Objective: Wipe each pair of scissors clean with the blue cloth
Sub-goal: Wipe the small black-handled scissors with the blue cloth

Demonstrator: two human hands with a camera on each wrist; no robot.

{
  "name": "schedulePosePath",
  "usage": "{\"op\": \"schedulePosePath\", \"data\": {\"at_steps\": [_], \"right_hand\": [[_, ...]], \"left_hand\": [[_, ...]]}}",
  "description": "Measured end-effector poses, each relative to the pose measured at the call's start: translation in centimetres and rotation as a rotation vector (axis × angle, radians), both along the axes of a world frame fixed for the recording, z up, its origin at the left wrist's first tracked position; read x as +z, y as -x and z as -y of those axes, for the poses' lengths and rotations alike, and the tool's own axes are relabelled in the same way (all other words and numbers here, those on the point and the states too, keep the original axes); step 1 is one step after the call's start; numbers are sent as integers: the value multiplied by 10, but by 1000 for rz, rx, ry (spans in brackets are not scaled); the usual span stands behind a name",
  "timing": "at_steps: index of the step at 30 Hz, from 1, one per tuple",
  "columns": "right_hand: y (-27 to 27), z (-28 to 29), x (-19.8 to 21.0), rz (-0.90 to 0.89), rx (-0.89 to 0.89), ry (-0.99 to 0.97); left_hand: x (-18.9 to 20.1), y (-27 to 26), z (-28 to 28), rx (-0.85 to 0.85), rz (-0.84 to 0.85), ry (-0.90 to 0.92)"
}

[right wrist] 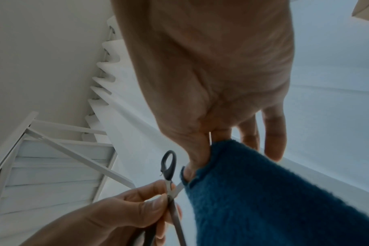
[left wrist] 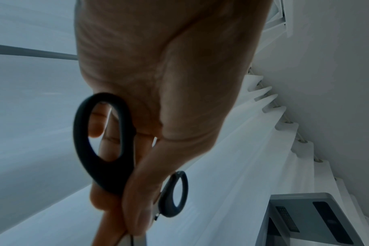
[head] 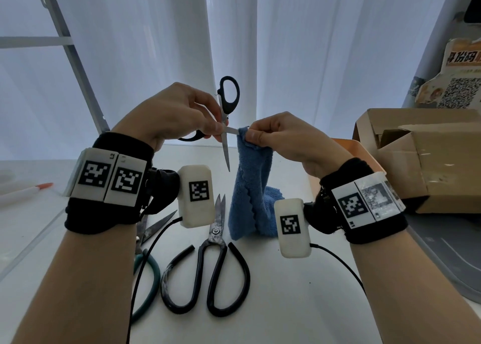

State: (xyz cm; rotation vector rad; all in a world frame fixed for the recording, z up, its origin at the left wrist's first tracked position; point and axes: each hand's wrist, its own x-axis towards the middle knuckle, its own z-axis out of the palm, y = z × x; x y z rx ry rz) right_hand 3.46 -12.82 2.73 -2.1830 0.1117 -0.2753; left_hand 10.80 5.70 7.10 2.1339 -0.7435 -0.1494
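Step in hand: wiping one blade of the black-handled scissors (head: 226, 114); two more pairs wait on the table (head: 299, 304).

Left hand (head: 179, 114): fingers and thumb pinch the open scissors at the pivot, held up above the table. One handle loop stands above the fingers, the other sits under the palm. One blade points down, free; the other runs sideways from the thumb toward the right hand.

Below the left wrist: green-handled scissors (head: 148, 265) lie on the table, partly hidden by the wrist band. Just to their right, between the two wrists, lie large black-handled scissors (head: 216, 260), blades away from the person. Whether either has been wiped cannot be told.

Right hand (head: 276, 138): thumb and forefinger pinch the cloth (head: 253, 187) around the sideways blade, near its tip. The other fingers look loosely extended in the right wrist view. The rest of the cloth hangs under the hand, its lower end resting on the table.

Next move, as judged: draw the pinched cloth off along the blade, or back toward the pivot, with the left pinch holding firm against the pull. Then the down-pointing blade needs the same. Keep fingers on the flat sides, off the edge.
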Motion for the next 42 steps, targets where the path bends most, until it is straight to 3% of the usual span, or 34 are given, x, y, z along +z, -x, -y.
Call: {"op": "schedulePosePath", "data": {"at_steps": [6, 10, 17, 20, 24, 32, 36, 42], "right_hand": [[-2, 7, -2, 23, -34, 36], [-2, 23, -6, 59, -210, 115], [-10, 25, -5, 284, -403, -50], [-11, 21, -2, 258, -332, -147], [-7, 12, 2, 212, -94, -296], [1, 4, 2, 130, 261, -183], [1, 7, 2, 135, 240, -220], [-6, -2, -4, 152, 123, -117]], "left_hand": [[-2, -2, 0, 4, -3, 0], [3, -7, -12, 44, -1, 15], [4, -2, -10, 23, -11, -19], [2, -1, -4, -4, -9, -44], [0, -1, 0, -1, 7, -64], [-2, -5, 1, -9, 16, -89], [-1, -3, 3, -28, 9, -86], [-1, 3, 10, -58, 10, -93]]}}
